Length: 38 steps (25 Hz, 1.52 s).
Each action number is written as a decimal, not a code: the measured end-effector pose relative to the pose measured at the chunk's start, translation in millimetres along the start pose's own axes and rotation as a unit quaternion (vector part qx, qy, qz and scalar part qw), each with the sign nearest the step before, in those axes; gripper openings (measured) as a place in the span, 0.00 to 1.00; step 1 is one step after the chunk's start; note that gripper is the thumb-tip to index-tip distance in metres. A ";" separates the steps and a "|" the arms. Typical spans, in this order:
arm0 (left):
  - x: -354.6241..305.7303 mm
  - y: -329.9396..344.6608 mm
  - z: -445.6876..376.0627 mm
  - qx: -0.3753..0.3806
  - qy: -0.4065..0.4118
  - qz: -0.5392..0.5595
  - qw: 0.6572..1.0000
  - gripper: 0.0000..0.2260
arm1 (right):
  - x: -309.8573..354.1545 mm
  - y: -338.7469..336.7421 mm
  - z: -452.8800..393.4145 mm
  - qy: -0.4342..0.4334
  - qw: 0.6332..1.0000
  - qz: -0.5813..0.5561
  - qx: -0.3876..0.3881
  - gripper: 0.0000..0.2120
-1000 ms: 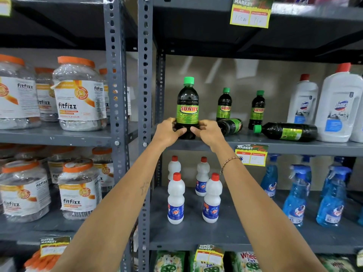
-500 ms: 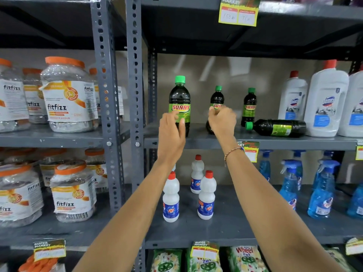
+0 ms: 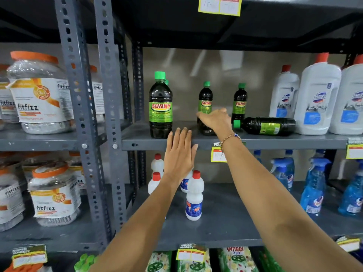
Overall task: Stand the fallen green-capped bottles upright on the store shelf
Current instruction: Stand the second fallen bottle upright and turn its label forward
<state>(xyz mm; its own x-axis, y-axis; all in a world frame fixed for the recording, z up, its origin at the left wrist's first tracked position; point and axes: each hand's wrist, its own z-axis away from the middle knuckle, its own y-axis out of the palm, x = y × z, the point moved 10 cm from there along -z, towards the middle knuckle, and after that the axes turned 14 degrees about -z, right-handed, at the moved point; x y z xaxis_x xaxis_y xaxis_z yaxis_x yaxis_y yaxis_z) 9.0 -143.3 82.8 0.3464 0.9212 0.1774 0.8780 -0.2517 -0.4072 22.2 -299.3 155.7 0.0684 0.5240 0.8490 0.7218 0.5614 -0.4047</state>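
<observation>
A large green-capped Sunny bottle (image 3: 160, 107) stands upright at the left of the grey shelf (image 3: 137, 143), and a second green cap (image 3: 167, 81) peeks out behind it. My left hand (image 3: 179, 154) is open and flat just below the shelf edge, holding nothing. My right hand (image 3: 216, 120) wraps the lower part of an upright smaller green-capped bottle (image 3: 205, 99). Another small one (image 3: 239, 101) stands to its right. One green-capped bottle (image 3: 267, 125) lies on its side, cap pointing left, just right of my right hand.
White Domex bottles (image 3: 318, 97) stand at the right end of the same shelf, close to the fallen bottle's base. Below are white red-capped bottles (image 3: 194, 199) and blue spray bottles (image 3: 314, 193). Fitfizz jars (image 3: 41, 95) fill the left rack, past the grey uprights (image 3: 106, 114).
My left hand let go of the large bottle and dropped below the shelf edge. My right hand moved right onto the smaller bottle; the bottle that lay beside it no longer lies flat.
</observation>
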 end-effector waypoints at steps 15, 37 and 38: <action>-4.4 -5.2 5.4 -0.037 -0.032 -0.017 0.999 0.17 | 10.7 6.7 -23.3 -0.081 0.951 0.295 0.052 0.18; -2.5 0.7 3.4 -0.009 -0.039 -0.022 0.999 0.17 | -33.7 3.1 -39.3 -0.079 0.952 -0.254 0.149 0.31; -2.3 0.8 4.0 -0.005 -0.038 -0.021 0.999 0.17 | -35.2 4.1 -39.4 -0.070 0.952 -0.256 0.153 0.31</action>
<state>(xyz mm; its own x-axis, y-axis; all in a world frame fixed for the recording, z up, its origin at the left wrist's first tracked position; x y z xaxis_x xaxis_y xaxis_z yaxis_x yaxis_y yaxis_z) 7.6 -144.5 78.5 0.2834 0.9508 0.1250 0.8947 -0.2151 -0.3915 49.8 -340.6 137.5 -0.3460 0.1995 0.9168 0.3994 0.9155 -0.0485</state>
